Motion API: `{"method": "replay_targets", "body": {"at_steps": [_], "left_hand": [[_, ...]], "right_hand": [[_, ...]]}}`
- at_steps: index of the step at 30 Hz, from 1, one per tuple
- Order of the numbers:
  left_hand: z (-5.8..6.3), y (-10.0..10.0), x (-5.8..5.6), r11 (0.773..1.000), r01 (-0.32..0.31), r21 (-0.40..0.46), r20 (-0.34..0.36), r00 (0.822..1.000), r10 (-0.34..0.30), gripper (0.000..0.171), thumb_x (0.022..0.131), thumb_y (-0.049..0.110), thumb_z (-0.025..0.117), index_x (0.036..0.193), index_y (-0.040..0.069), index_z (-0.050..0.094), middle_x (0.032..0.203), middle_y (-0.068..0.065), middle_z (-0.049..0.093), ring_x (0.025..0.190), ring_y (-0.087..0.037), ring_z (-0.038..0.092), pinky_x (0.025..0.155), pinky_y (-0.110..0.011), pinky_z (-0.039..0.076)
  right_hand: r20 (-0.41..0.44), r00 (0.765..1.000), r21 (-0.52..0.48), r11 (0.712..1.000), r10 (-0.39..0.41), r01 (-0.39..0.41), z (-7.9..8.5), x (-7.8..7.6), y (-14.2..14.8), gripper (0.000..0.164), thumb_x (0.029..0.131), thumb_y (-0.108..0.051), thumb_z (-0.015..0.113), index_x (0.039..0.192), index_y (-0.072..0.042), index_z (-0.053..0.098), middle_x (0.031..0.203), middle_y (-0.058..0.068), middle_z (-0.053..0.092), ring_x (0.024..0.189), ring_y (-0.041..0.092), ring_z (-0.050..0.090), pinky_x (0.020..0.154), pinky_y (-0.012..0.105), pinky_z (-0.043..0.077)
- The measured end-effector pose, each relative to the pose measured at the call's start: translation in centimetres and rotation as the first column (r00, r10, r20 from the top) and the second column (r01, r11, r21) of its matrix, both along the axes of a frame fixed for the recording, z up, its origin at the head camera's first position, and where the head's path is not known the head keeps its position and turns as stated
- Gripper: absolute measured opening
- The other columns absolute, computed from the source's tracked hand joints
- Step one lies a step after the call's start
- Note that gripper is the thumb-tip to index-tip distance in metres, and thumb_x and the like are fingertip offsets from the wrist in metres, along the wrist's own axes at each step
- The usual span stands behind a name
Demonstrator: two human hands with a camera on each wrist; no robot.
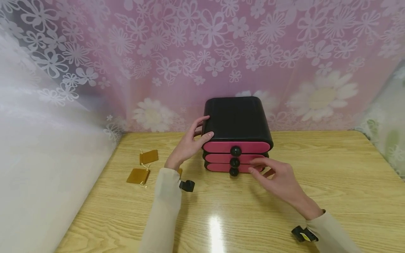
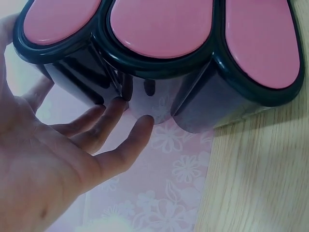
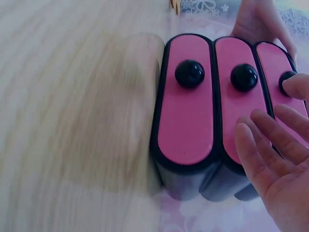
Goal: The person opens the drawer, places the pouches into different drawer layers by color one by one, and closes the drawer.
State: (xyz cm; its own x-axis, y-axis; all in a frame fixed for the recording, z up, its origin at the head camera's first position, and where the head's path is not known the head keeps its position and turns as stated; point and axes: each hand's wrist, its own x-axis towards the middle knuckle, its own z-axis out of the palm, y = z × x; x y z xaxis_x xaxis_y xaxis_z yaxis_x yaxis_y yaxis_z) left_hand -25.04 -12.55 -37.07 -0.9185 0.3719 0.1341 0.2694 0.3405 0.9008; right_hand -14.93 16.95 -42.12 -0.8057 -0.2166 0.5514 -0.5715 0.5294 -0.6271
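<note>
A black drawer box [image 1: 235, 117] stands near the back of the table. Its three stacked pink drawer fronts [image 3: 188, 121] are closed, each with a round black knob [image 1: 235, 151]. My left hand [image 1: 188, 143] rests against the box's left side, its thumb at the top's left front edge. In the left wrist view, the fingertips [image 2: 145, 123] touch the black side with the fingers extended. In front of the lower drawers, on the right, my right hand [image 1: 281, 179] hovers with loosely bent fingers and nothing in it. Its thumb overlaps the top knob in the right wrist view.
Small brown pouches [image 1: 138, 175] with drawstrings lie on the wooden table [image 1: 253, 225] left of the box, one partly hidden behind the left forearm. A pink floral curtain [image 1: 190, 52] hangs directly behind the box. Pale sheeting [image 1: 47, 158] borders the table on the left.
</note>
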Motion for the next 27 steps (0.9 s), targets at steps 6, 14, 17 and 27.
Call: {"method": "replay_targets", "body": {"at_steps": [6,14,17,27], "left_hand": [[0.0,-0.2,0.5,1.000,-0.018,-0.011,-0.022,1.000,0.018,0.057,0.100,0.047,0.062,0.151,0.051,0.037,0.161,0.003,0.036,0.144,-0.031,0.048,0.109,-0.058,0.047],[-0.5,-0.7,1.5,0.998,-0.059,0.025,-0.056,0.997,0.060,0.053,0.100,0.041,0.064,0.148,0.045,0.044,0.156,0.009,0.042,0.138,-0.023,0.053,0.107,-0.052,0.050],[-0.6,-0.8,1.9,0.996,-0.077,0.043,-0.095,0.992,0.081,0.049,0.100,0.038,0.065,0.146,0.038,0.049,0.153,0.007,0.047,0.133,-0.024,0.055,0.108,-0.052,0.050],[-1.2,-0.3,3.3,0.981,-0.167,0.101,-0.221,0.957,0.186,0.033,0.097,0.029,0.070,0.128,0.021,0.062,0.130,0.000,0.061,0.116,-0.026,0.062,0.101,-0.054,0.050]], "right_hand": [[-0.058,0.998,-0.030,0.999,-0.023,0.021,0.7,0.2,1.3,0.030,0.080,0.000,0.082,0.107,-0.013,0.078,0.093,-0.001,0.078,0.085,-0.007,0.067,0.065,0.013,0.054],[-0.195,0.978,-0.100,0.993,-0.076,0.057,1.7,-0.5,2.8,0.034,0.074,0.009,0.081,0.104,-0.006,0.078,0.091,0.000,0.077,0.087,-0.011,0.065,0.068,0.009,0.052],[-0.212,0.970,-0.143,0.985,-0.120,0.091,2.2,-0.8,3.1,0.034,0.074,0.010,0.080,0.105,-0.004,0.078,0.095,-0.011,0.075,0.089,-0.011,0.065,0.069,0.007,0.051],[-0.146,0.974,-0.214,0.967,-0.173,0.140,2.9,-2.6,3.8,0.039,0.079,0.010,0.079,0.115,-0.004,0.075,0.109,-0.025,0.067,0.097,-0.006,0.065,0.076,0.005,0.050]]}}
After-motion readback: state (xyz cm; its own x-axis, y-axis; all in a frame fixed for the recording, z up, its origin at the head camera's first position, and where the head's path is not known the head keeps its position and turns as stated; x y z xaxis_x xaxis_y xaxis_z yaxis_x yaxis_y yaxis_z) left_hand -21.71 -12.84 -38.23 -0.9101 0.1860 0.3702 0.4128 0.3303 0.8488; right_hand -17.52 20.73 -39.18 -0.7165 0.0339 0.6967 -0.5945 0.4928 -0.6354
